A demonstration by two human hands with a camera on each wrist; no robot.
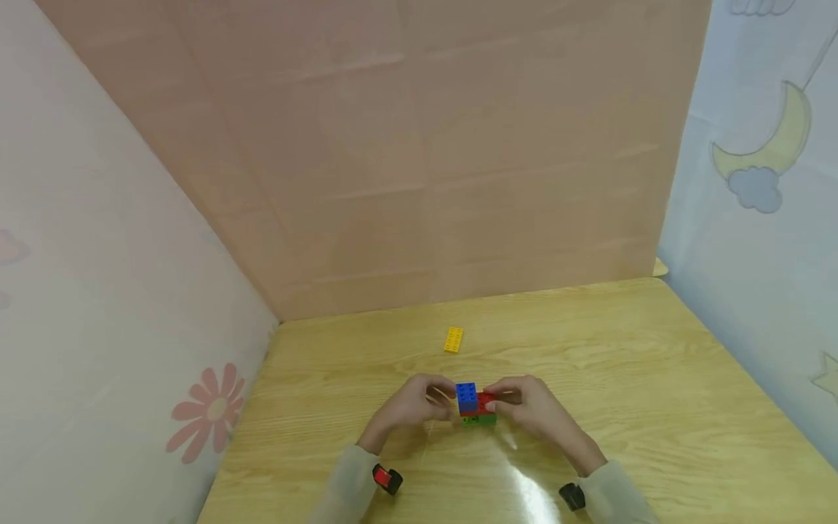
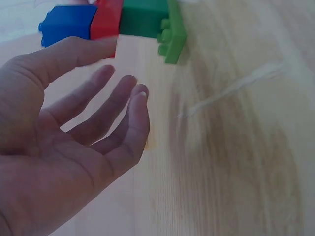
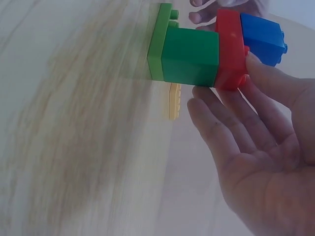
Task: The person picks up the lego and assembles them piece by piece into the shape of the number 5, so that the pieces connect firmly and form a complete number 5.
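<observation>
A small stack of toy building bricks stands on the table between both hands. Its base is a light green plate (image 3: 156,54), topped by a dark green brick (image 3: 191,58), then a red brick (image 1: 484,402), with a blue brick (image 1: 467,397) on the red one's left end. My right hand (image 1: 533,409) pinches the red brick's right end, thumb at the near side. Beside the blue brick, my left hand (image 1: 410,402) has loosely bent, spread fingers with nothing gripped. In the left wrist view one fingertip (image 2: 109,48) overlaps the red brick.
Farther back on the wooden table (image 1: 353,349) lies a yellow studded plate (image 1: 454,339). A brown panel (image 1: 419,182) rises along the back edge. Pale decorated walls flank the table on the left (image 1: 118,255) and right (image 1: 740,291).
</observation>
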